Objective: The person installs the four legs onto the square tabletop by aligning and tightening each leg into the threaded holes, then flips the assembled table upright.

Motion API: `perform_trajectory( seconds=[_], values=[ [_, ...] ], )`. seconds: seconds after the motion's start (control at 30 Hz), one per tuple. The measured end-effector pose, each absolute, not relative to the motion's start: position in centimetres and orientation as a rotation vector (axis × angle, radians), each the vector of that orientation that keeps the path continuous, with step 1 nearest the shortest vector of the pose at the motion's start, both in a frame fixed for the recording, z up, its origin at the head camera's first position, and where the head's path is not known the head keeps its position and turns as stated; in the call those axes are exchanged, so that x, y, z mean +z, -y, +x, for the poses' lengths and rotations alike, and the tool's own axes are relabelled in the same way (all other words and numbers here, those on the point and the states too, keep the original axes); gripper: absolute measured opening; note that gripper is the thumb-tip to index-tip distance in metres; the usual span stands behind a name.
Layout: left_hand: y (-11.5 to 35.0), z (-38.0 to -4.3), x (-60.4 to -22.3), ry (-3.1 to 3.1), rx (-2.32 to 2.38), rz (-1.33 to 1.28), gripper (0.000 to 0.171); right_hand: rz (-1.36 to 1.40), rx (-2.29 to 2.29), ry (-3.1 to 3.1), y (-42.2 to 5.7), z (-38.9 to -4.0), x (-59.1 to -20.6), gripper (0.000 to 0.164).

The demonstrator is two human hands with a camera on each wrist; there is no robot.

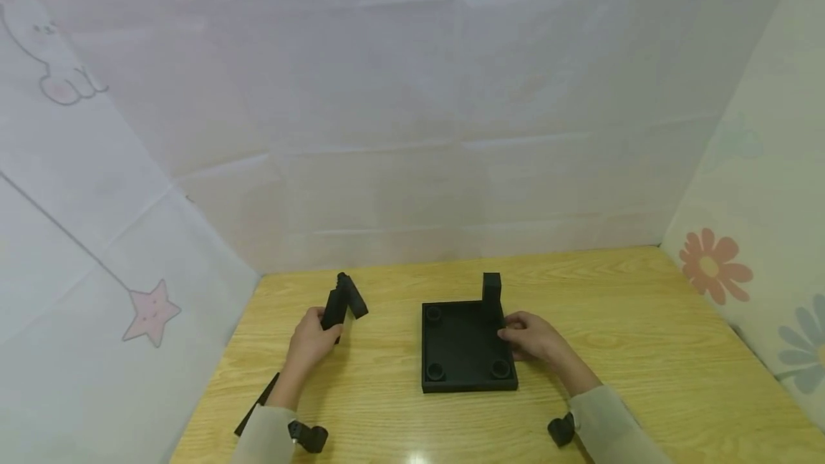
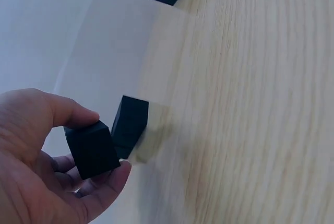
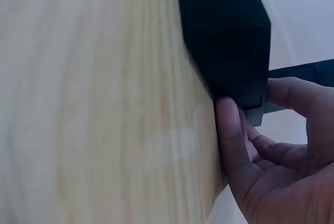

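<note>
My left hand (image 1: 311, 341) grips a black square-sided leg (image 1: 334, 308) between thumb and fingers, raised off the table; its far end looks threaded. In the left wrist view the square end of this held leg (image 2: 93, 151) faces the camera. Just beyond it lies a second black leg (image 1: 356, 298). My right hand (image 1: 536, 339) pinches the right edge of a black square base (image 1: 467, 339) with a raised rim. Round sockets show in three of its corners. At the back right corner a black leg (image 1: 492, 292) stands upright. The right wrist view shows fingers against the base (image 3: 224, 36).
Another black leg (image 1: 256, 407) lies on the wooden table (image 1: 387, 414), partly hidden by the left forearm. Sheeted walls (image 1: 387, 163) border the table at the back and both sides. A small black camera (image 1: 309, 437) is strapped to each wrist.
</note>
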State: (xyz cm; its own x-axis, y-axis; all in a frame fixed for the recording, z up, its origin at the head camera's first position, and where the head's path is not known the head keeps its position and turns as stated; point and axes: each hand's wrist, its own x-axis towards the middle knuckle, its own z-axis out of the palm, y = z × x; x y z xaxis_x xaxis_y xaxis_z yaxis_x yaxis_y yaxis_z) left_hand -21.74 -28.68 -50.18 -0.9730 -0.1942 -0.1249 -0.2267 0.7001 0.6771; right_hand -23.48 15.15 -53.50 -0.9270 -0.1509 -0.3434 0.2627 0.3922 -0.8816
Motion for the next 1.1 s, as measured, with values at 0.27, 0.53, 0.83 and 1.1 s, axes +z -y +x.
perform_trajectory(
  seconds=[0.27,0.53,0.83,1.1],
  values=[
    [26.0,-20.0,-49.2,-2.838,1.288,-0.233,0.064,0.083,-1.604,-2.321,-15.5,-22.2,-52.3,0.045],
    [22.4,-18.8,-48.2,-2.817,1.41,-0.14,0.06,0.036,-1.706,-2.347,-15.6,-20.6,-49.9,0.04],
    [18.8,-17.6,-47.2,-2.76,1.525,-0.035,0.057,-0.061,-1.876,-2.225,-14.6,-19.2,-47.9,0.05],
    [16.1,-16.8,-46.4,-2.751,1.525,0.104,0.055,-0.164,-1.994,-2.037,-13.5,-18.9,-47.3,0.054]
  ],
)
